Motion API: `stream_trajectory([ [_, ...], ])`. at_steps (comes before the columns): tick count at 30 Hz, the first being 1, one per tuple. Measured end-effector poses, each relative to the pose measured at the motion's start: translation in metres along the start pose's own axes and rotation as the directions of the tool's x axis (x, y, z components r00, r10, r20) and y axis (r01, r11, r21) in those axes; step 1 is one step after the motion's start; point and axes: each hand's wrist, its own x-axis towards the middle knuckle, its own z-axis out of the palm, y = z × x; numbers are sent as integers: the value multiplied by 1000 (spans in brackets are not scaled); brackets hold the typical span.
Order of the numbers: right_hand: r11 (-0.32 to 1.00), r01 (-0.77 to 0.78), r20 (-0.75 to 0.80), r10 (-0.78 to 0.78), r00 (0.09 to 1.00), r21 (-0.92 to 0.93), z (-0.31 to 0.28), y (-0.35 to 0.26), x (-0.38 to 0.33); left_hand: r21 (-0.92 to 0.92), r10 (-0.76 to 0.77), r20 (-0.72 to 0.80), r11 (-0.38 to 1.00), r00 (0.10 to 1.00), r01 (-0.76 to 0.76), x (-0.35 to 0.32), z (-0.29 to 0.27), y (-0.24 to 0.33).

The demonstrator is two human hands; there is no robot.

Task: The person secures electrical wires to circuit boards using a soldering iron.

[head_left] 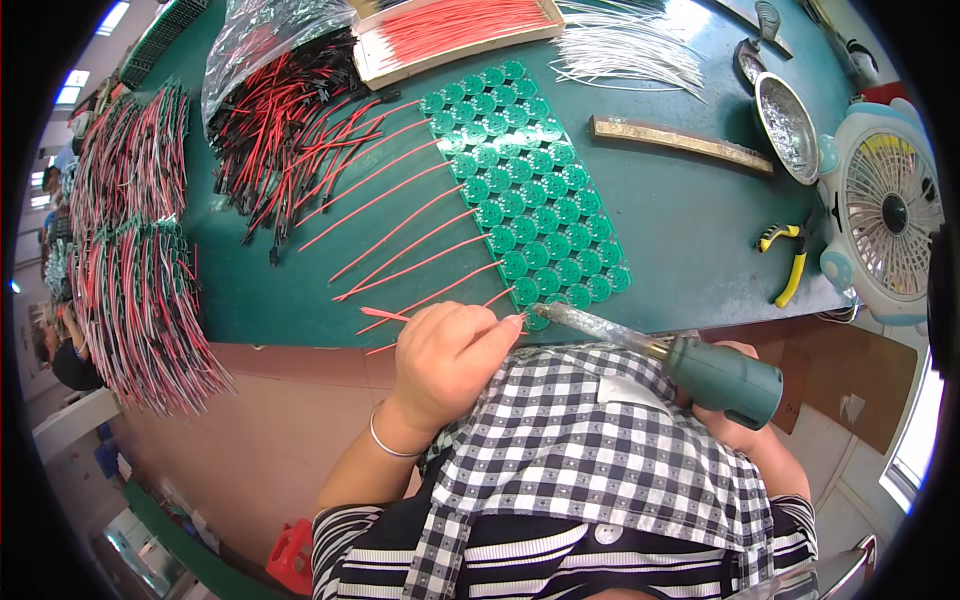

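Observation:
My left hand (447, 362) is closed in a pinch on red wires (383, 314), whose tails stick out on its left side. Its fingertips meet the near corner of a green panel of round circuit boards (543, 205). In my right hand (732, 430) is a soldering iron (722, 380) with a dark green handle; the handle hides most of the fingers. The iron's tip points left and lies at the panel's near corner, close to my left fingertips. Several red wires run from the panel's left edge out over the green table.
Black-and-red connector leads (285, 150) spill from a clear bag. Behind the panel are a box of red wires (455, 35) and loose white wires (630, 50). A bar (680, 143), metal bowl (787, 128), yellow-handled cutters (790, 265) and fan (890, 210) lie right; bundled wires (140, 260) left.

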Motion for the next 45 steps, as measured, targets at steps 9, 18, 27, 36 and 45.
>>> stream_trajectory([
  [9, 997, 18, -11, -17, 1000, 77, 3, -8, 9, -21, -12, -9, 1000, 1000, 12, 3, 0, 0],
  [18, 992, 10, 52, -17, 998, 126, -4, -3, 12, -40, -15, -25, 999, 1000, 14, 3, 1, -1],
  [27, 821, -82, -167, 211, 963, 565, 4, -2, 7, -37, -12, -27, 999, 1000, 11, 3, 1, -1],
  [36, 992, 10, -29, -7, 1000, 122, -7, -5, 15, -41, -1, -13, 999, 1000, 1, 3, 0, -3],
  [45, 990, 44, 12, -46, 999, 133, -4, -7, 16, -44, 6, -17, 999, 1000, -7, 3, 0, -5],
])
